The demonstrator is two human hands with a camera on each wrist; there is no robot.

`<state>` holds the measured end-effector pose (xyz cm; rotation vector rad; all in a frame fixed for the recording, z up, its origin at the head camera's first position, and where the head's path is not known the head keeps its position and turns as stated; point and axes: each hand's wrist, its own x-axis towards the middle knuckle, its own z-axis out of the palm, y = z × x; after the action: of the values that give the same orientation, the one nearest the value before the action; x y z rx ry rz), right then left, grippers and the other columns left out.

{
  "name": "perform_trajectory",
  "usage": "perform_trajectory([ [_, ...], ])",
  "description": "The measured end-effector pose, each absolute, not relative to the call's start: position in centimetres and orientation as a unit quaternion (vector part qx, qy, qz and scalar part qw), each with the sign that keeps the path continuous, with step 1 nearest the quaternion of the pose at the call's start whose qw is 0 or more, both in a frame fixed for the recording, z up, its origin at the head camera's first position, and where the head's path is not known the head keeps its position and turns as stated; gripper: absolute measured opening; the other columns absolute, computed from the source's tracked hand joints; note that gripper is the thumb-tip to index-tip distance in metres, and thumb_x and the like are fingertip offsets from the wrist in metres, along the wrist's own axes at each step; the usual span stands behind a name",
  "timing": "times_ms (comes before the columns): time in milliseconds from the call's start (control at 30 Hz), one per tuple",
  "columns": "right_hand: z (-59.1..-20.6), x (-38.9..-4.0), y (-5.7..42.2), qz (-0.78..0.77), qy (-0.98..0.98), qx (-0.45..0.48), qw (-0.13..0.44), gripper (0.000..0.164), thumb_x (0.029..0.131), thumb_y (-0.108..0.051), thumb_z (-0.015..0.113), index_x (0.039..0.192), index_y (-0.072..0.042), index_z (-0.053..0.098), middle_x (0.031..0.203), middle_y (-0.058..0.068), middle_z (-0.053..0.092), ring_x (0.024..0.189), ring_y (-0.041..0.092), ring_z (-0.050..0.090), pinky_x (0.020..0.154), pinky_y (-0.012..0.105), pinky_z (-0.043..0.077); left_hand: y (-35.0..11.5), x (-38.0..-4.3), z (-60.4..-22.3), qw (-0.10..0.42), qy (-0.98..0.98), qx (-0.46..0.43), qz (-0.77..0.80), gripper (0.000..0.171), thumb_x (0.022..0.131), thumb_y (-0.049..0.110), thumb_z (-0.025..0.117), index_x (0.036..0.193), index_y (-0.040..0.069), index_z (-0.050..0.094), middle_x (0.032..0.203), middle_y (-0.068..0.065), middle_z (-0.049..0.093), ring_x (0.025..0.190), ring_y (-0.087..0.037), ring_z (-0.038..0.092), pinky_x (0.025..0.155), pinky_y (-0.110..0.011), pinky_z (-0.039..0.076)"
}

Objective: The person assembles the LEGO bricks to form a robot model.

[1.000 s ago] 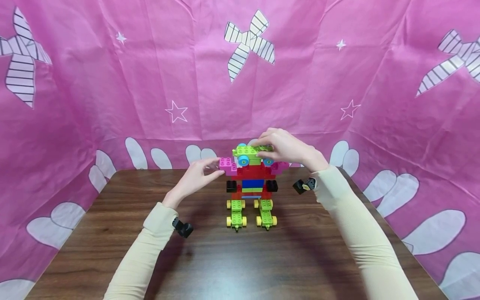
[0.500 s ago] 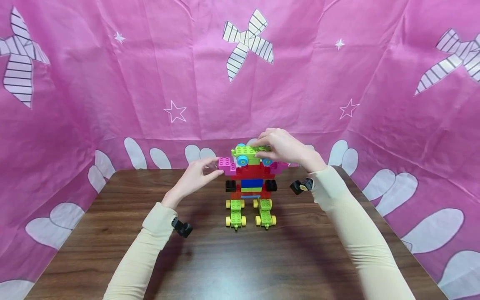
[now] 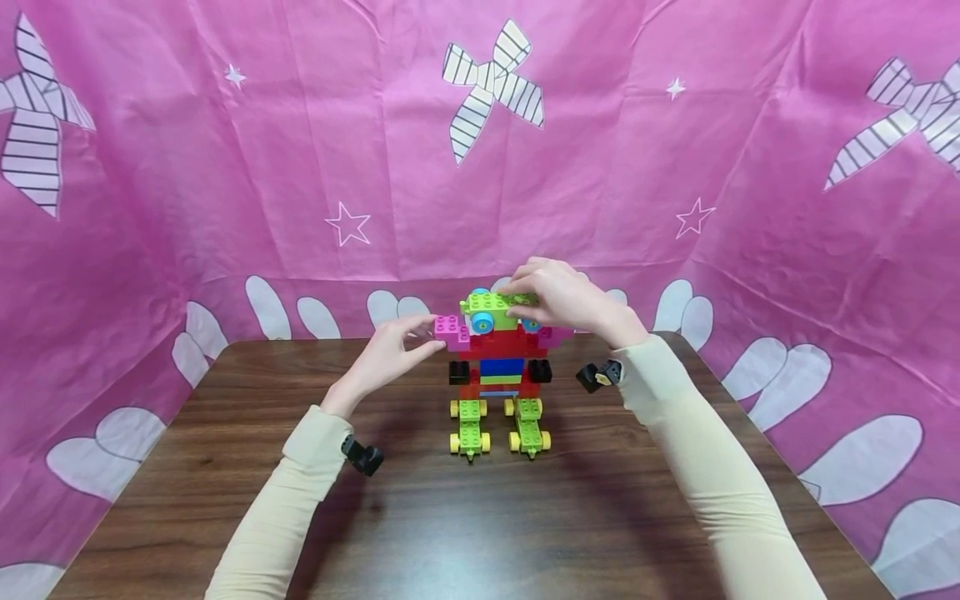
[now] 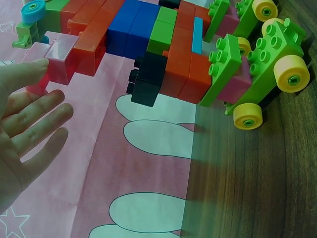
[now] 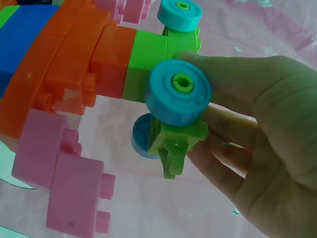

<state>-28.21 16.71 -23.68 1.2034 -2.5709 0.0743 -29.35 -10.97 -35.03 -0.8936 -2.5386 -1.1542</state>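
Observation:
A robot-like figure of toy building bricks stands upright on the table, its red body point(image 3: 498, 342) holding a blue block point(image 3: 502, 367) in the middle. My left hand point(image 3: 384, 357) pinches the pink brick point(image 4: 63, 54) of the figure's left-side arm between thumb and index finger, the other fingers spread loosely. At the top, my right hand point(image 3: 564, 296) grips the lime green wheeled brick point(image 3: 487, 303), thumb in front and fingers behind. Blue wheels point(image 5: 178, 91) stick out from that brick, which sits on the body. Part of it is hidden by my right hand.
Green feet point(image 3: 469, 429) with yellow wheels stand on the brown wooden table point(image 3: 480, 525). Black bricks point(image 3: 539, 371) jut from both sides of the body. A second pink arm point(image 5: 74, 193) extends on the right. Pink cloth point(image 3: 420, 208) hangs behind the table.
The whole head view has shifted slightly, so everything appears a little further left. Both hands keep their holds, and the figure looks unchanged.

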Motion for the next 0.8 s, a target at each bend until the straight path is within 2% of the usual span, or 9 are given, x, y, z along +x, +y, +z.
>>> perform_trajectory([
  [167, -23.75, -28.05, 16.63, 0.024, -0.897, 0.411, 0.157, 0.035, 0.082, -0.029, 0.071, 0.114, -0.015, 0.069, 0.106, 0.003, 0.070, 0.095, 0.019, 0.059, 0.080, 0.034, 0.050, -10.95, -29.42, -34.98, 0.106, -0.862, -0.303, -0.392, 0.041, 0.086, 0.031, 0.067, 0.122, 0.012, 0.060, 0.104, -0.003, 0.070, 0.096, -0.015, 0.066, 0.089, -0.037, 0.053],
  [367, -23.93, -28.17, 16.61, 0.024, -0.898, 0.408, 0.161, 0.034, 0.083, -0.031, 0.070, 0.114, -0.016, 0.069, 0.106, 0.002, 0.070, 0.094, 0.019, 0.059, 0.079, 0.034, 0.050, -11.01, -29.38, -35.06, 0.103, -0.860, -0.301, -0.398, 0.040, 0.086, 0.029, 0.067, 0.122, 0.012, 0.060, 0.104, -0.005, 0.070, 0.096, -0.017, 0.066, 0.090, -0.043, 0.053],
  [567, -24.02, -27.92, 16.53, 0.023, -0.900, 0.401, 0.171, 0.034, 0.081, -0.033, 0.072, 0.112, -0.018, 0.070, 0.102, 0.001, 0.071, 0.091, 0.018, 0.059, 0.075, 0.033, 0.050, -10.97, -29.35, -35.04, 0.105, -0.861, -0.302, -0.396, 0.039, 0.086, 0.027, 0.068, 0.121, 0.012, 0.060, 0.102, -0.004, 0.071, 0.094, -0.016, 0.066, 0.089, -0.040, 0.054],
  [800, -24.10, -28.01, 16.68, 0.027, -0.900, 0.403, 0.165, 0.034, 0.082, -0.033, 0.070, 0.112, -0.018, 0.069, 0.102, 0.000, 0.071, 0.093, 0.019, 0.059, 0.079, 0.035, 0.050, -10.95, -29.29, -35.09, 0.110, -0.862, -0.301, -0.394, 0.039, 0.085, 0.024, 0.068, 0.121, 0.012, 0.060, 0.102, -0.004, 0.071, 0.094, -0.017, 0.066, 0.088, -0.040, 0.054],
])
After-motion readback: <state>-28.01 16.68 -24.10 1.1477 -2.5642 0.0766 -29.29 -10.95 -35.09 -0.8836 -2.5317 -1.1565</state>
